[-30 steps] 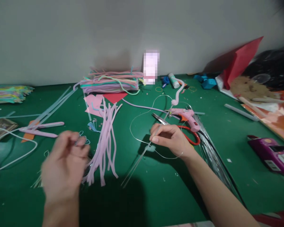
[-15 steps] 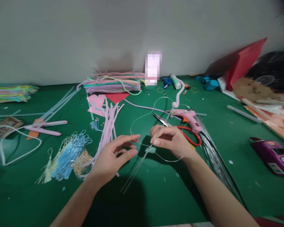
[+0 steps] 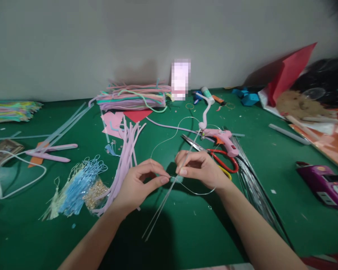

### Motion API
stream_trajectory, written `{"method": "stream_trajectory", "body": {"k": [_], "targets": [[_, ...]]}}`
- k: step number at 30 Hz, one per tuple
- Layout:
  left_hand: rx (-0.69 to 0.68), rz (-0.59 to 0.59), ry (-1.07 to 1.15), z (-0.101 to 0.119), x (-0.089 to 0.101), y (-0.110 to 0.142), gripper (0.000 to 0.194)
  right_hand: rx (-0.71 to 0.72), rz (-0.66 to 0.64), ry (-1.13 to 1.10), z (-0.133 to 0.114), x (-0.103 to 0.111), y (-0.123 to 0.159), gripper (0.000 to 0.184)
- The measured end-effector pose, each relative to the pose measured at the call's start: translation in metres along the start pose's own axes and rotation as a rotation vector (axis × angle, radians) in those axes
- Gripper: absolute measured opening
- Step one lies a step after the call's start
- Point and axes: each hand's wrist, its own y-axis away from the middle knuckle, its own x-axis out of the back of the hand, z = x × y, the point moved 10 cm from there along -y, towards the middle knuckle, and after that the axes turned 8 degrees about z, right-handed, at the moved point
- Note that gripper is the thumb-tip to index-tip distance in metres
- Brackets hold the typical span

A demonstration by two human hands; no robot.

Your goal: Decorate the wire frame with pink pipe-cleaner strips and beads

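Note:
My right hand pinches a few thin metal wires between thumb and fingers. They slant from lower left up to a lilac pipe cleaner twisted at their upper end. A loose wire loop curves out on the left and back in below. My left hand is closed, thumb and index finger pinching the loop's wire close to the right fingertips. Just behind the right hand lie red-handled scissors and a pink glue gun.
Lilac pipe cleaners lie left of centre, near blue tassels and a bag of gold beads. A bundle of wires runs along the right. A purple device sits far right. A pipe-cleaner stack rests by the wall.
My left hand has moved slightly right and its thumb and index finger have closed on the loop's wire. The wires and pipe cleaner in the right hand have shifted slightly left.

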Motion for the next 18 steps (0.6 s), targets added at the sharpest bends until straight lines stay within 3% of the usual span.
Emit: {"method": "stream_trajectory", "body": {"k": [5, 9, 11, 15, 18], "targets": [[-0.016, -0.004, 0.021, -0.004, 0.006, 0.001, 0.005, -0.003, 0.002, -0.006, -0.001, 0.0, 0.0, 0.002], [0.07, 0.025, 0.11, -0.016, 0.008, 0.002, 0.014, 0.005, -0.017, -0.022, -0.003, -0.001, 0.0, 0.003], [0.086, 0.003, 0.165, -0.019, 0.004, 0.002, 0.009, 0.016, -0.027, -0.029, -0.004, -0.002, 0.0, 0.005], [0.018, -0.091, 0.251, -0.009, -0.009, 0.003, 0.025, 0.015, -0.056, -0.036, -0.002, -0.005, 0.0, 0.007], [-0.038, -0.13, 0.271, 0.0, -0.015, 0.003, 0.023, -0.022, -0.079, -0.054, 0.003, -0.008, 0.001, 0.007]]}}
